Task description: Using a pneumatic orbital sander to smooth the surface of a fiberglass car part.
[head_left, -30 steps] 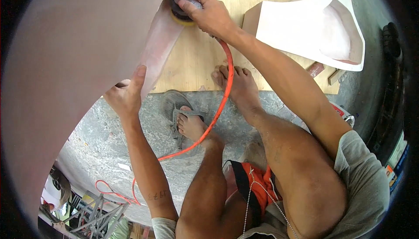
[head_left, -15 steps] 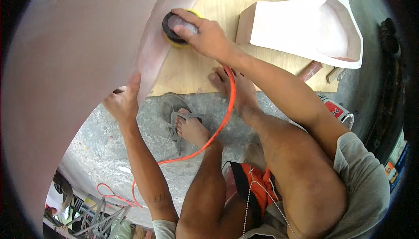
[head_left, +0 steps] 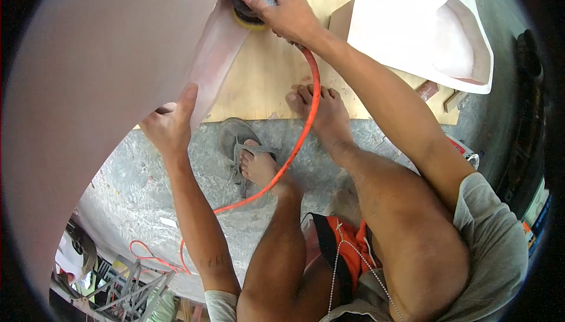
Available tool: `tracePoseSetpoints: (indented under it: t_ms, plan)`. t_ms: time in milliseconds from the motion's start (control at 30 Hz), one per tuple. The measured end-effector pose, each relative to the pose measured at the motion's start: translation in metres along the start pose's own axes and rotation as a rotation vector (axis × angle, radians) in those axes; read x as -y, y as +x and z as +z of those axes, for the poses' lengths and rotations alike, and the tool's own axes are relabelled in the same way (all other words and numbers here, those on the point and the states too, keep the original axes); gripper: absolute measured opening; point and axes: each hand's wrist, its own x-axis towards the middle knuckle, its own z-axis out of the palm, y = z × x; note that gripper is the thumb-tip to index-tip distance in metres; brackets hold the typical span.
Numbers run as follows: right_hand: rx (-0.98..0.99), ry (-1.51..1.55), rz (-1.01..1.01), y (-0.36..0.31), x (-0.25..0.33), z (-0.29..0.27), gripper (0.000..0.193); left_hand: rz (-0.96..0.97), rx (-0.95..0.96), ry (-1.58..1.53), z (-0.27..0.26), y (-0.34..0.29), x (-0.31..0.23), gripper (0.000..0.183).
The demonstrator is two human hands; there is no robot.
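Observation:
A large curved panel (head_left: 112, 63), pale pinkish-grey, fills the left side and slopes down over the edge of a plywood board (head_left: 262, 81). My right hand (head_left: 296, 18) is wrapped over the top of a round air sander (head_left: 242, 9), black with a yellow lower rim. The sander rests on the narrow recessed strip along the panel's right edge, near its far end. An orange hose (head_left: 314, 95) hangs from it in a loop toward me. With my left hand (head_left: 170, 125) I grip the panel's near lower edge, thumb on top; its fingers are mostly hidden behind the edge.
On the board's right lies a white moulded piece (head_left: 382, 34) with a recess. Small blocks (head_left: 426, 90) lie by its near side. My right foot is on the board; my left is in a sandal (head_left: 235, 137) on concrete. A grey metal frame (head_left: 126, 292) stands lower left.
My right hand and the sander have slid farther away along the panel's strip, slightly to the right. The hose has followed. My left hand keeps its hold on the edge.

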Motion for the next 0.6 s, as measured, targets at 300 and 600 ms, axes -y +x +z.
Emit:
tracePoseSetpoints:
  t_ms: [300,600]
  plan:
    - [-0.052,-0.039,-0.203,-0.008,-0.020,0.022,0.055,0.039,0.005,0.006,0.000,0.001,0.004,0.068]
    - [0.198,0.251,0.085,-0.095,-0.019,0.011,0.065,0.454,-0.188,0.414,-0.004,-0.015,-0.013,0.106]
